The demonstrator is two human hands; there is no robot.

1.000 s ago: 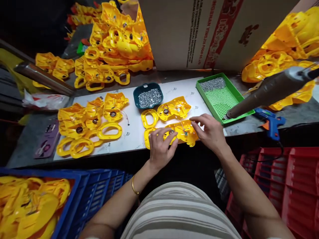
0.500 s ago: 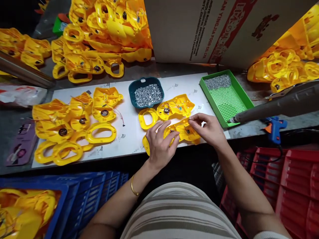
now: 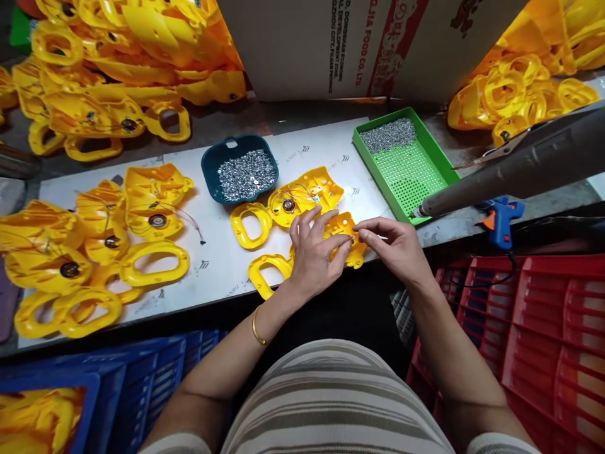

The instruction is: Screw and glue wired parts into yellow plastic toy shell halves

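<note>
I face a grey workbench, partly covered by white sheeting, with a printed carton standing on it. I note blue crating low left, red crating low right, deep shadow beneath.

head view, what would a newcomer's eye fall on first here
Probably the heap of yellow plastic shells at the back left. Next, the left hand and right hand, close together over a yellow shell mid-picture. Beyond them, to the left, sits a dark teal tray of small metal pieces.
</note>
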